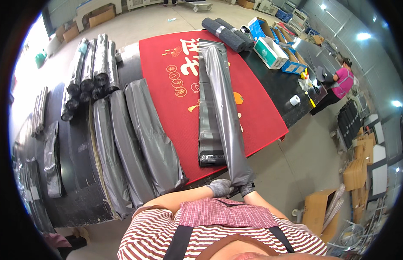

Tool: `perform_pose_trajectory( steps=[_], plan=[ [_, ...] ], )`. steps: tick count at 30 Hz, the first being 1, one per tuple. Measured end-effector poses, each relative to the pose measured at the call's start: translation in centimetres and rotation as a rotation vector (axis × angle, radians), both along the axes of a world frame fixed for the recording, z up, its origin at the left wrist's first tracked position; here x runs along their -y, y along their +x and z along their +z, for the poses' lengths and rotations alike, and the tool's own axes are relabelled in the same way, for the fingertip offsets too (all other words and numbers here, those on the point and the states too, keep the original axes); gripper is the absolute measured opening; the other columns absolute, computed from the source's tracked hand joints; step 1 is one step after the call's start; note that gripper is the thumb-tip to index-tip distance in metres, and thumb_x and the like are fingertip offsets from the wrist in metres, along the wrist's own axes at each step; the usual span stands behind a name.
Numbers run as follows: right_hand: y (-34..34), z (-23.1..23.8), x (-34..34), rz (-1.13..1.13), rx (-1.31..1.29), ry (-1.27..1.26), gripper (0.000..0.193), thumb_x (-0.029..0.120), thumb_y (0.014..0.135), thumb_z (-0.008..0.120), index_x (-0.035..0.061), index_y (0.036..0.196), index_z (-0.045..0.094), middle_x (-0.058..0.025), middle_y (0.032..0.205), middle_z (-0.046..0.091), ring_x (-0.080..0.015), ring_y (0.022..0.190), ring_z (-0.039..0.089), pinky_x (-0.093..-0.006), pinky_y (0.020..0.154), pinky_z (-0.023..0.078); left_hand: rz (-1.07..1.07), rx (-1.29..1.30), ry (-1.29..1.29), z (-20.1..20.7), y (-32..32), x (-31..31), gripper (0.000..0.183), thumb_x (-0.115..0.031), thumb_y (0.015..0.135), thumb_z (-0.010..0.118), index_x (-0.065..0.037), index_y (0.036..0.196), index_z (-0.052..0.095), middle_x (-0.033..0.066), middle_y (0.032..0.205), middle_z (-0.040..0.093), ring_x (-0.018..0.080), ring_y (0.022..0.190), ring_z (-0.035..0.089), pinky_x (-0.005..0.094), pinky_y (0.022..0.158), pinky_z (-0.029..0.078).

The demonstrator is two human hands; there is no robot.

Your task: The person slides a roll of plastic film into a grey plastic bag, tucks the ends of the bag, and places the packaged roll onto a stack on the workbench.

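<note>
A long grey plastic bag [229, 125] lies lengthwise over the red mat [167, 117], its near end hanging past the table edge in front of me. My left hand [220, 187], in a grey work glove, is closed at the left side of that end. On its other side my right hand [246, 189], also gloved, grips the bag from below, its fingers partly hidden by the plastic. Beneath the bag lies a flat stack of dark plastic bags [209, 143]. The mat carries light lettering and gold pictures.
Several grey wrapped rolls [143, 130] lie left of the mat, with shiny black rolls [101, 65] piled beyond. Dark grey carpet rolls [225, 34] and open boxes [270, 53] stand at the far right. A tape roll [295, 100] sits near a co-worker in pink [344, 82]. Cardboard cartons [318, 212] stand lower right.
</note>
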State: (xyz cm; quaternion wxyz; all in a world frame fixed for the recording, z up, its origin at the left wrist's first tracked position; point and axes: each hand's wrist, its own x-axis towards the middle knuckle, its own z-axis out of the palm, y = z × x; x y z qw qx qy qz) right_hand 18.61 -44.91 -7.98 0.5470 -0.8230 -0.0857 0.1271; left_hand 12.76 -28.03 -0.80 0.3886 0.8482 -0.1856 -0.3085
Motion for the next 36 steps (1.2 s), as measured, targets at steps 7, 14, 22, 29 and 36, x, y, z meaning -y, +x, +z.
perform_pose_trajectory(
  steps=[7,14,22,29,36],
  plan=[
    [2.1,6.0,-0.9,-0.15,-0.456,-0.936,0.048,0.035,0.098,0.044,0.0074,0.137,0.041,-0.0098,0.134,0.046,-0.0194,0.122,0.042,-0.0289,0.104,0.034,-0.165,0.381,0.08,2.6,4.1,7.2,0.022,-0.028,0.079,0.059,-0.01,0.08,0.073,0.0142,0.084,0.069,0.0286,0.078,0.067,0.0465,0.063,0.051],
    [1.3,5.6,6.2,-0.14,-0.41,-0.739,0.044,0.031,0.095,0.047,0.0077,0.132,0.044,-0.0094,0.127,0.051,-0.021,0.11,0.048,-0.0313,0.093,0.04,-0.218,0.518,0.067,1.4,5.7,11.0,0.02,-0.023,0.076,0.063,-0.014,0.089,0.075,0.0115,0.09,0.071,0.0259,0.085,0.069,0.0446,0.065,0.052],
    [1.3,6.9,7.7,-0.145,-0.447,-0.726,0.04,0.028,0.092,0.051,0.008,0.127,0.047,-0.0089,0.119,0.056,-0.0229,0.097,0.054,-0.0339,0.082,0.047,-0.253,0.519,-0.006,3.2,5.6,10.2,0.022,-0.021,0.075,0.064,-0.014,0.093,0.075,0.0101,0.093,0.071,0.026,0.088,0.069,0.0438,0.066,0.053],
    [1.4,10.4,11.8,-0.035,-0.599,-0.776,0.037,0.024,0.09,0.055,0.0083,0.123,0.05,-0.0085,0.112,0.06,-0.0245,0.085,0.06,-0.0362,0.072,0.052,-0.311,0.5,-0.049,3.0,5.1,8.9,0.024,-0.019,0.074,0.065,-0.015,0.096,0.075,0.0089,0.095,0.071,0.0261,0.09,0.068,0.0432,0.067,0.053],
    [9.9,18.3,0.4,-0.185,0.195,-0.35,0.035,0.016,0.086,0.063,0.0031,0.117,0.053,-0.0091,0.1,0.058,-0.0138,0.094,0.054,-0.0277,0.083,0.045,-0.463,0.517,-0.008,3.3,6.7,8.2,0.022,-0.015,0.073,0.065,-0.013,0.093,0.075,0.0075,0.095,0.071,0.0284,0.087,0.068,0.043,0.066,0.053]
  ],
)
